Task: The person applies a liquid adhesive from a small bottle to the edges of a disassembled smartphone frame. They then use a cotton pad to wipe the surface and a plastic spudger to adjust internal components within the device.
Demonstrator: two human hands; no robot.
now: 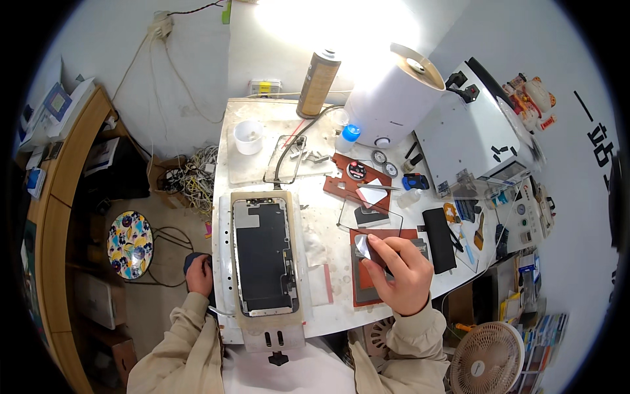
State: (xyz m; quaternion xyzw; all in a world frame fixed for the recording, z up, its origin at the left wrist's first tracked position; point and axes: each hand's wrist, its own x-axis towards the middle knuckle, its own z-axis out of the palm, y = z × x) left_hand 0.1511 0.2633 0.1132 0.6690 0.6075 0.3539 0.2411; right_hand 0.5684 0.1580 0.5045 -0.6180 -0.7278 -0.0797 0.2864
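Observation:
A phone screen assembly (264, 259), with its dark inner side up, lies in a pale fixture (241, 324) at the front left of the table. To the left of this fixture, past the table's edge, my left hand (199, 276) is closed around something dark blue, mostly hidden by the fingers. My right hand (407, 274) pinches a thin, shiny metal scraper blade (363, 247) between thumb and fingers. It is held over a red-brown mat (365, 295) with a grey plate on it. Behind that hand lies a thin black phone-shaped frame (342, 214).
A white cup (248, 137), a spray can (319, 83), a blue-capped bottle (348, 138) and a white humidifier-like cylinder (387, 98) stand at the back. A black case (438, 240) and small tools lie right. A fan (487, 360) stands at lower right.

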